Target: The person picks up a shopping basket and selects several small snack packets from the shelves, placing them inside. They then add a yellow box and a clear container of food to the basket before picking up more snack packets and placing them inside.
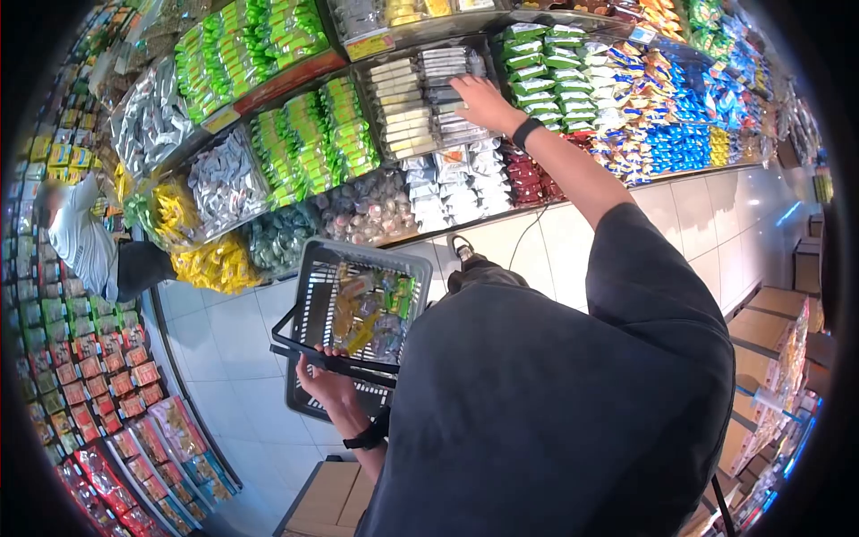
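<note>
My left hand (327, 383) is closed around the black handle (358, 365) of a dark grey shopping basket (310, 268). Inside the basket lie small packets in yellow, green and clear wrapping (360, 331). At the far end of my outstretched right arm, my right hand (488, 106) is over a bin of slim wrapped packets, cream ones (403, 107) on the left and grey ones (442, 64) on the right. Its fingers are extended, with the fingertips right at the grey packets, and no packet shows in its grasp.
Green-and-white packets (548, 85) fill the bin right of my hand, and bright green ones (309, 143) the bin to the left. White packets (456, 183) line the lower row. Another person (85, 237) is at the far left. Cardboard boxes (331, 501) stand below the basket.
</note>
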A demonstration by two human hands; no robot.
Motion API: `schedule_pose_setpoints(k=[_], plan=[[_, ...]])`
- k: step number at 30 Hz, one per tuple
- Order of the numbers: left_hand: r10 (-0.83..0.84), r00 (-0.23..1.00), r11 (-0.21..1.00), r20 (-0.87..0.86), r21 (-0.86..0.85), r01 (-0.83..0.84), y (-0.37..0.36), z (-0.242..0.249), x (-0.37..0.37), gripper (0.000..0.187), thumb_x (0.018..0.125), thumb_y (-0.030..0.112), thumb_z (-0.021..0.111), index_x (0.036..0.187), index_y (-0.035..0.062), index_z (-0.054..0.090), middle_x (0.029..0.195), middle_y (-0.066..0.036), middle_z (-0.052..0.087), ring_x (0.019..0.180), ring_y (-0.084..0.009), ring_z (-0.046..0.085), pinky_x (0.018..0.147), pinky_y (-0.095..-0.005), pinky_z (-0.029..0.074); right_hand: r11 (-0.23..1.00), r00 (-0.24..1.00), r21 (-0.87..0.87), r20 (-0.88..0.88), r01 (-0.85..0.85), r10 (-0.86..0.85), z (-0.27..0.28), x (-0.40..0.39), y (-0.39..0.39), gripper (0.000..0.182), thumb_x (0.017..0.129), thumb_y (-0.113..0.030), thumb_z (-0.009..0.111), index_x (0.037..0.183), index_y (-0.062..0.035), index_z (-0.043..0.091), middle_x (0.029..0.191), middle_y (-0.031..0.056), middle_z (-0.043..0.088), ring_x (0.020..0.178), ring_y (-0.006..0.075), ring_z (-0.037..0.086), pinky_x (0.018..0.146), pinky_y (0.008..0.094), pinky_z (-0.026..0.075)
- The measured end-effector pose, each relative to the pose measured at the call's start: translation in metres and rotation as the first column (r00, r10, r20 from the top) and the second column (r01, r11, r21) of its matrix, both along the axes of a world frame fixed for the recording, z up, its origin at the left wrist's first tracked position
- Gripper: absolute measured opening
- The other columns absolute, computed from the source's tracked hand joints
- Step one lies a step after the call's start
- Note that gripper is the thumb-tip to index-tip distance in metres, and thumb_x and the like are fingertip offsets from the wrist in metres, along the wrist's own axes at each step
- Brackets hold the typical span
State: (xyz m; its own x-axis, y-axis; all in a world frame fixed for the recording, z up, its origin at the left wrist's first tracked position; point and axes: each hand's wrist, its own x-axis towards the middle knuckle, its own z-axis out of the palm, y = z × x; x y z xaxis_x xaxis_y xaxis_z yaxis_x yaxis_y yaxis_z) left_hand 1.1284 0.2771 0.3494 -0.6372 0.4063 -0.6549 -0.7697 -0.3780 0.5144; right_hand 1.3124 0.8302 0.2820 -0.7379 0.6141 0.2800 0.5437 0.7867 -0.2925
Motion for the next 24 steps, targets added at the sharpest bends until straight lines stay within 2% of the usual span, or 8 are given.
schedule_pose_setpoints(k=[1,2,5,8,9,13,18,24], plan=[[-0.002,1.0,1.0,-0.002,0.001,0.002,0.0,0.0,0.0,0.035,0.089,0.035,0.056,0.094,0.0009,0.053,0.082,-0.009,0.053,0.078,-0.0216,0.053,0.077,-0.0343,0.044,0.997,0.987,-0.078,0.161,-0.007,0.02,-0.006,-0.001,0.01,0.065,0.078,-0.026,0.074,0.134,-0.0054,0.046,0.13,0.0173,0.05,0.124,0.039,0.045,0.1,0.0538,0.04],[0.019,1.0,1.0,0.004,0.001,-0.019,0.002,-0.001,0.0,0.035,0.089,0.036,0.056,0.094,0.0009,0.053,0.082,-0.009,0.053,0.078,-0.0217,0.053,0.077,-0.0343,0.044,0.997,0.987,-0.075,0.158,-0.005,0.017,-0.005,-0.004,0.017,0.065,0.078,-0.026,0.074,0.134,-0.0054,0.046,0.13,0.0173,0.05,0.124,0.039,0.045,0.1,0.0538,0.04],[0.036,0.999,0.999,0.006,0.009,-0.036,0.001,0.004,0.004,0.036,0.089,0.036,0.055,0.094,0.0008,0.053,0.082,-0.009,0.053,0.078,-0.0221,0.053,0.077,-0.0344,0.044,0.99,0.952,-0.136,0.296,-0.034,0.074,-0.005,-0.01,0.023,0.092,0.068,-0.042,0.083,0.143,-0.0082,0.041,0.138,0.0185,0.044,0.131,0.0395,0.039,0.107,0.0556,0.035],[0.042,0.999,0.999,0.001,0.034,-0.042,0.005,0.003,0.003,0.035,0.089,0.035,0.056,0.094,0.0005,0.054,0.082,-0.01,0.053,0.077,-0.0225,0.053,0.077,-0.0344,0.044,0.992,0.92,-0.106,0.377,-0.068,0.103,0.002,-0.017,0.029,0.091,0.068,-0.04,0.083,0.142,-0.0064,0.041,0.138,0.0185,0.044,0.132,0.0394,0.039,0.106,0.0531,0.038],[0.063,0.998,0.998,0.005,0.029,-0.063,0.004,0.001,0.003,0.035,0.089,0.035,0.056,0.094,0.0002,0.054,0.082,-0.01,0.054,0.077,-0.0227,0.053,0.077,-0.0343,0.044,0.985,0.928,-0.066,0.331,-0.161,0.173,0.006,-0.016,0.03,0.089,0.068,-0.038,0.083,0.14,-0.0029,0.041,0.135,0.0193,0.048,0.126,0.0395,0.045,0.101,0.0486,0.044],[0.077,0.997,0.997,0.006,0.029,-0.077,0.002,-0.002,0.002,0.035,0.089,0.034,0.057,0.094,-0.0004,0.054,0.082,-0.01,0.053,0.077,-0.0228,0.053,0.076,-0.0343,0.045,0.961,0.902,-0.033,0.338,-0.276,0.27,0.003,-0.013,0.035,0.083,0.071,-0.036,0.081,0.135,0.0015,0.043,0.124,0.0215,0.055,0.111,0.0393,0.057,0.092,0.0455,0.049],[0.095,0.995,0.995,0.011,0.017,-0.095,0.001,-0.001,0.003,0.034,0.088,0.033,0.059,0.094,-0.0007,0.054,0.081,-0.01,0.054,0.077,-0.0225,0.053,0.076,-0.0348,0.046,0.963,0.911,-0.141,0.318,-0.228,0.262,0.018,-0.003,0.03,0.08,0.073,-0.034,0.079,0.135,0.0013,0.044,0.118,0.0218,0.058,0.11,0.0394,0.057,0.091,0.0459,0.049],[0.088,0.996,0.996,0.004,0.028,-0.088,0.0,0.001,0.006,0.035,0.087,0.033,0.06,0.094,-0.0009,0.054,0.079,-0.011,0.053,0.076,-0.0232,0.052,0.077,-0.0345,0.046,0.963,0.867,-0.182,0.424,-0.199,0.26,0.022,-0.002,0.029,0.075,0.074,-0.031,0.079,0.135,-0.002,0.045,0.118,0.0218,0.058,0.113,0.0386,0.056,0.095,0.0448,0.047]])
